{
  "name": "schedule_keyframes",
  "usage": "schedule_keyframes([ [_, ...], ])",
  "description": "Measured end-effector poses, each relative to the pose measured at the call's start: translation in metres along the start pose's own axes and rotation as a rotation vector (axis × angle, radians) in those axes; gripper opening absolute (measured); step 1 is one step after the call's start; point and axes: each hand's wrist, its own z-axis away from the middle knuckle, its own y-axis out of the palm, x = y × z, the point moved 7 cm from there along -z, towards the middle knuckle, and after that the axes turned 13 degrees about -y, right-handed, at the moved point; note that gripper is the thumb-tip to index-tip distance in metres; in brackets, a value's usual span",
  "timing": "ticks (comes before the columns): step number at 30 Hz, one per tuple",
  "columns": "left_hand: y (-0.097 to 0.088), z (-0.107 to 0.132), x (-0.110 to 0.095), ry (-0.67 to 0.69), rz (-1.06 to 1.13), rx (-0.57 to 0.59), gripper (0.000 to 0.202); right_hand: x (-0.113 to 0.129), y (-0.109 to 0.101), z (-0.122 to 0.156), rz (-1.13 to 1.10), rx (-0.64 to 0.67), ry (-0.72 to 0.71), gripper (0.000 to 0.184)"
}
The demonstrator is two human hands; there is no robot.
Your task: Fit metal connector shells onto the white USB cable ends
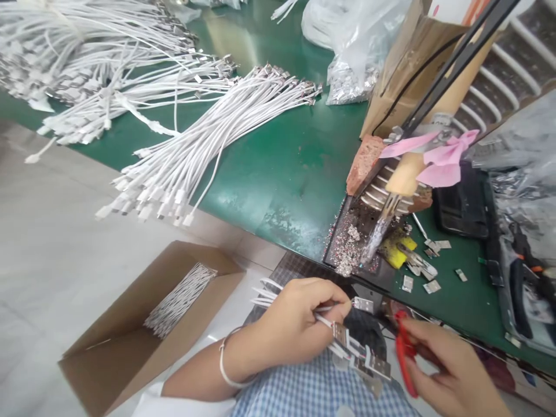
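White slender cables [266, 296] with silver metal plugs [379, 366] are pinched in my left hand [299, 315] over blue-checked cloth [278, 394], seemingly fanned to separate the ends; my right hand [456, 365] grips a red-handled tool [403, 353].

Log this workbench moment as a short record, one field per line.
Left grip: closed on several white cables
Cable ends: metal plugs, on the side toward the right hand
Right grip: around a red-handled tool; tip unclear
Surface: green table
On surface: white cable bundles, a clear bag of small metal parts, loose plugs, a yellow sponge
Marked item: pink ribbon tied near a wood-coloured handle
Below table, left: open cardboard box, more cables inside
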Motion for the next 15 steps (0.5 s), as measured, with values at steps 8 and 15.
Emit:
schedule_keyframes([
  [8,0.0,0.001,0.007,-0.073,0.041,0.005,0.015,0.034,0.026,-0.048,0.071,-0.024,-0.165,0.034],
  [15,0.002,0.0,0.006,-0.073,0.041,0.005,0.015,0.04,0.031,-0.06,0.055,0.022,-0.187,0.035],
])
